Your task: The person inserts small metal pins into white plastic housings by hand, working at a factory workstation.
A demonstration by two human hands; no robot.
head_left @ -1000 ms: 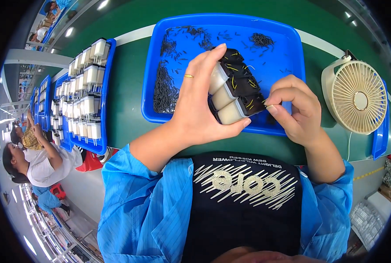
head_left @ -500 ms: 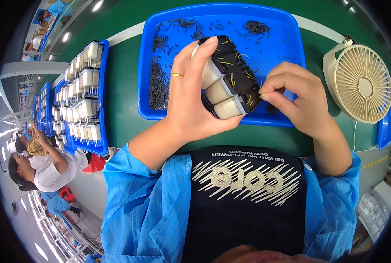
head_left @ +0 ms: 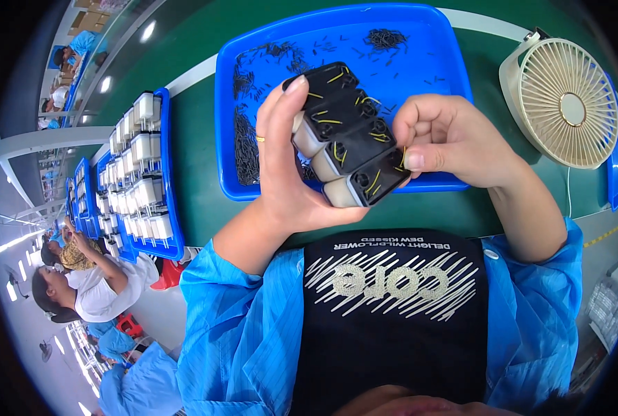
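My left hand (head_left: pixel 281 177) is closed round a row of several black-and-cream box-shaped units (head_left: pixel 342 111), thumb under the nearest one and fingertips over the far end. Their black open faces turn up toward me, with short yellow wires (head_left: pixel 374 182) sticking out of each. At the right edge of the nearest unit, my right hand (head_left: pixel 455 142) pinches a thin yellow wire between thumb and forefinger, its other fingers curled. Whether a small sleeve is also in that pinch is hidden. Both hands are over the front of a blue tray (head_left: pixel 224 132) holding loose short black tubes (head_left: pixel 246 149).
A small pile of black tubes (head_left: pixel 385 39) lies at the tray's far side. To the right stands a cream fan (head_left: pixel 569 104) with a cord. Blue trays (head_left: pixel 172 201) full of similar cream units (head_left: pixel 146 149) line the left. Other people (head_left: pixel 101 288) sit further left.
The row of units has tipped so its black faces show more, and it sits slightly nearer and to the left. My right hand stays at the nearest unit, its fingers more curled. The view has shifted slightly.
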